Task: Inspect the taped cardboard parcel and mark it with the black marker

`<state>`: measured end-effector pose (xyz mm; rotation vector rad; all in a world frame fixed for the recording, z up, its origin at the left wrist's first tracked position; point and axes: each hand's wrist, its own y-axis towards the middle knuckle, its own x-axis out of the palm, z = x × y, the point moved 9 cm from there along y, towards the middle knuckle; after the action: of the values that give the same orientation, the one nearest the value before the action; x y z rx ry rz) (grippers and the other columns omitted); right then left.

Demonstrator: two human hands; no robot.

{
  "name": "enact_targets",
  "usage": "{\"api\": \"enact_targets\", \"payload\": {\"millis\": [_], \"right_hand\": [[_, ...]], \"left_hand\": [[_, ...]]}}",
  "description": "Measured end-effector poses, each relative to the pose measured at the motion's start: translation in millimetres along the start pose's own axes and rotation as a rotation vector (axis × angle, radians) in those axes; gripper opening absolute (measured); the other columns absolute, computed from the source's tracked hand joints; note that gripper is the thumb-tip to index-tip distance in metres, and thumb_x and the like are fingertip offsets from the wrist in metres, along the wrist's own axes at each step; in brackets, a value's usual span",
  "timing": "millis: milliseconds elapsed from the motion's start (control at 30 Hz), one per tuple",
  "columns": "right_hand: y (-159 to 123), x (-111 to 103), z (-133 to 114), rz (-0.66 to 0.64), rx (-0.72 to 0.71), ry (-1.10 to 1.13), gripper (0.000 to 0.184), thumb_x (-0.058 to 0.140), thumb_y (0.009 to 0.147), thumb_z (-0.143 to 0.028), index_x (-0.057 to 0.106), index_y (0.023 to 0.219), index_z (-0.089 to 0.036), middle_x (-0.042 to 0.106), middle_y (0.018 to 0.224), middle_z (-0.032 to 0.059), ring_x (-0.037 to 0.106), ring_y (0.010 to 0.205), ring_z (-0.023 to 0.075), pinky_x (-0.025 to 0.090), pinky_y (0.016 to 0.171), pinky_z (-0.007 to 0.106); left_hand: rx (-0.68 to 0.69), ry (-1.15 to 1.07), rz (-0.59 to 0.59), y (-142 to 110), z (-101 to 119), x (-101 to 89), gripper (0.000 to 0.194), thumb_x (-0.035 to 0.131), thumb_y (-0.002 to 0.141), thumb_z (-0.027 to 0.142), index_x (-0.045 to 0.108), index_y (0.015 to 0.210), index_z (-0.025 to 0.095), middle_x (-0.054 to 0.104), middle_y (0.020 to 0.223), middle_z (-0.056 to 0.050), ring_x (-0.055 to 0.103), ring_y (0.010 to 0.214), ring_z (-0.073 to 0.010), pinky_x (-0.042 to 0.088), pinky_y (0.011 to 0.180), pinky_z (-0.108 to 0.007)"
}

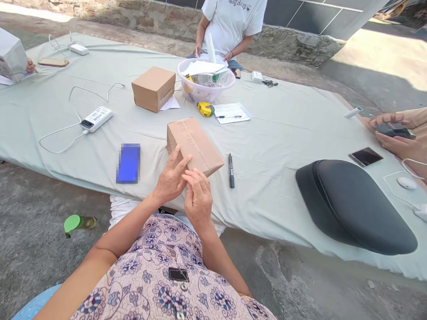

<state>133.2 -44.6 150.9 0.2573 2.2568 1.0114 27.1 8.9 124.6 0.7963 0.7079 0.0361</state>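
Observation:
A brown cardboard box (195, 144) lies at the near edge of the cloth-covered table, a seam running along its top. My left hand (171, 180) rests at its near left side, fingers apart, with fingertips touching the cardboard. Against the near edge is my right hand (199, 195), its fingers bent together with the thumb in a pinch; anything between them is too small to make out. A black marker (231, 171) lies just right of the box. To the left sits a blurred-out blue rectangle (128, 163).
Beyond are another cardboard box (153, 89), a yellow tape measure (205, 109), a written sheet (233, 113) and a filled plastic basin (207, 91). A white power bank (97, 119) lies left, a black padded seat (356, 204) right. Other people's hands show at the table's far and side edges.

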Motion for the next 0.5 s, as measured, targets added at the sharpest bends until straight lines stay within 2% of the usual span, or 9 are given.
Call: {"api": "enact_targets", "payload": {"millis": [133,267,400,500], "right_hand": [[6.5,-7.1,10.8,0.004,-0.004,0.03,0.026,0.052,0.099,-0.016,0.068,0.118,-0.025,0.076,0.113,0.0062,0.067,0.121,0.0222,0.056,0.105,0.045],[13.4,-18.5,28.6,0.071,0.016,-0.11,0.012,0.065,0.095,-0.029,0.072,0.105,-0.026,0.074,0.113,0.0071,0.065,0.12,0.0246,0.054,0.105,0.046],[15.7,-33.7,58.7,0.145,0.12,-0.217,0.02,0.069,0.092,-0.043,0.073,0.1,-0.025,0.069,0.12,0.0094,0.06,0.126,0.0288,0.049,0.109,0.052],[15.3,-43.7,83.2,0.176,0.233,-0.188,0.032,0.069,0.089,-0.051,0.071,0.107,-0.024,0.066,0.126,0.0119,0.059,0.128,0.03,0.048,0.11,0.054]], "left_hand": [[-0.001,-0.017,-0.084,1.1,-0.8,-1.9,0.056,0.054,0.099,0.038,0.044,0.152,0.022,0.019,0.171,-0.019,0.03,0.156,-0.0344,0.041,0.119,-0.05],[-0.043,-0.006,-0.098,2.6,-7.0,-5.7,0.056,0.055,0.098,0.046,0.049,0.149,0.023,0.023,0.169,-0.018,0.036,0.153,-0.0334,0.046,0.116,-0.047],[-0.054,-0.03,-0.096,2.5,-8.0,-5.4,0.063,0.059,0.094,0.056,0.051,0.147,0.023,0.026,0.169,-0.018,0.036,0.153,-0.035,0.045,0.117,-0.049],[-0.078,-0.035,-0.08,2.5,-9.4,-4.1,0.065,0.061,0.091,0.062,0.054,0.143,0.023,0.028,0.167,-0.018,0.039,0.152,-0.0353,0.048,0.114,-0.048]]}}
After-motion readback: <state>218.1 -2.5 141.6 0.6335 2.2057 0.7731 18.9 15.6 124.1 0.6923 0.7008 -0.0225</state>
